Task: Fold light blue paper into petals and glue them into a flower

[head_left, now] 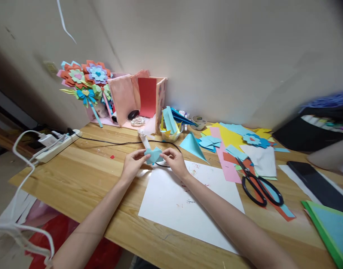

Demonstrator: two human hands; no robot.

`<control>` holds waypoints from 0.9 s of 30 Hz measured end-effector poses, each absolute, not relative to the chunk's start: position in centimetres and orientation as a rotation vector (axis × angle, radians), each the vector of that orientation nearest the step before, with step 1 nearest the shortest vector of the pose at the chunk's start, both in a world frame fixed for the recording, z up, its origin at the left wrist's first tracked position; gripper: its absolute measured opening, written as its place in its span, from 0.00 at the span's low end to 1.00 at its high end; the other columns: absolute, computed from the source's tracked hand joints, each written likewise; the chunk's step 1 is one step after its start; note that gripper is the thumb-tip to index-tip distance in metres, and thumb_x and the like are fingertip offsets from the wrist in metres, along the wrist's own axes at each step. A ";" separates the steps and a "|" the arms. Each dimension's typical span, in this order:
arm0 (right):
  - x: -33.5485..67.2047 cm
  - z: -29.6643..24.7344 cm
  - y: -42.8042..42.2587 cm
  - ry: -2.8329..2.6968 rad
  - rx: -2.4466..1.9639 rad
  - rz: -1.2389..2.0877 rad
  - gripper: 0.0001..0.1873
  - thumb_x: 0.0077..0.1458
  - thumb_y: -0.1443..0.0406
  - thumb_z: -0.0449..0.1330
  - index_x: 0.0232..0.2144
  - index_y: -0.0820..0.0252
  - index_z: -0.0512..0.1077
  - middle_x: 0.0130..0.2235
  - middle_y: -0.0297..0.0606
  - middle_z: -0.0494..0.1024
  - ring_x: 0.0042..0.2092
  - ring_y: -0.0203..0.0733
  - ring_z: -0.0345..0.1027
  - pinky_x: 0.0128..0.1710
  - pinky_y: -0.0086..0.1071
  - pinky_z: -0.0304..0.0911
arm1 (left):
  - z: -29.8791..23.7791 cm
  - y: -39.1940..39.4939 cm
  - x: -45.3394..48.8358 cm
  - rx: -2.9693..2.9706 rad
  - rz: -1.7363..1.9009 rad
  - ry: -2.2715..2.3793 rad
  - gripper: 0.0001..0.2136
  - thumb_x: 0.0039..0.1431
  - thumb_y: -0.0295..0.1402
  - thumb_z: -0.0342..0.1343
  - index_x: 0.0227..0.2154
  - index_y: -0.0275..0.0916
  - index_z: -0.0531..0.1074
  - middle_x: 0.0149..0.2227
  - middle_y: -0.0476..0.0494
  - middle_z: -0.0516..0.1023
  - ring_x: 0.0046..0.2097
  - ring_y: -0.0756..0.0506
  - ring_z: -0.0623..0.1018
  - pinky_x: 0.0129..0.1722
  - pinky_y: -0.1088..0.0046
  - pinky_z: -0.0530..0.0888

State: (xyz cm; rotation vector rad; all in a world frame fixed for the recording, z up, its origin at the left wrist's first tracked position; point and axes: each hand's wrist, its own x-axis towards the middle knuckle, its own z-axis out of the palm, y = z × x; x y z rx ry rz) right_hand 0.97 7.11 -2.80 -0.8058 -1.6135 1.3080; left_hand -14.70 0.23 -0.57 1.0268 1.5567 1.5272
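Observation:
A small light blue folded paper piece is held up between my two hands, just above the desk. My left hand pinches its left edge with thumb and fingers. On the other side, my right hand grips the right edge the same way. Right behind the paper stands a slim white object, partly hidden, whose kind I cannot make out. Below my right forearm lies a white sheet with small coloured marks. A light blue paper cone rests to the right of my hands.
Black-handled scissors lie on paper strips at right. Cut coloured papers spread behind them, near a phone. Paper flowers and a pink box stand at the back left. A black cord crosses toward a power strip.

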 end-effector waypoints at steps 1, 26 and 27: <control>1.2 -2.4 7.2 -1.611 -0.799 1.290 0.12 0.46 0.56 0.59 0.25 0.60 0.69 0.27 0.34 0.71 0.27 0.35 0.63 0.24 0.28 0.61 | -0.5 0.2 -14.7 1.023 1.539 1.561 0.22 0.38 0.39 0.64 0.38 0.33 0.74 0.38 0.39 0.78 0.39 0.44 0.77 0.42 0.68 0.72; 23.3 -3.2 13.1 -2.568 -0.894 -0.708 0.15 0.59 0.71 0.47 0.23 0.62 0.67 0.26 0.38 0.70 0.31 0.37 0.60 0.25 0.30 0.48 | -0.3 3.6 -3.6 1.746 1.085 1.517 0.12 0.50 0.40 0.54 0.32 0.37 0.74 0.35 0.42 0.76 0.35 0.45 0.75 0.36 0.70 0.70; 23.3 -3.3 13.1 -2.567 -0.911 -0.696 0.14 0.59 0.71 0.47 0.23 0.62 0.67 0.27 0.39 0.70 0.32 0.37 0.60 0.25 0.30 0.48 | -0.3 4.0 -3.0 1.852 1.044 1.520 0.12 0.50 0.39 0.54 0.34 0.38 0.74 0.37 0.42 0.75 0.35 0.46 0.75 0.35 0.70 0.70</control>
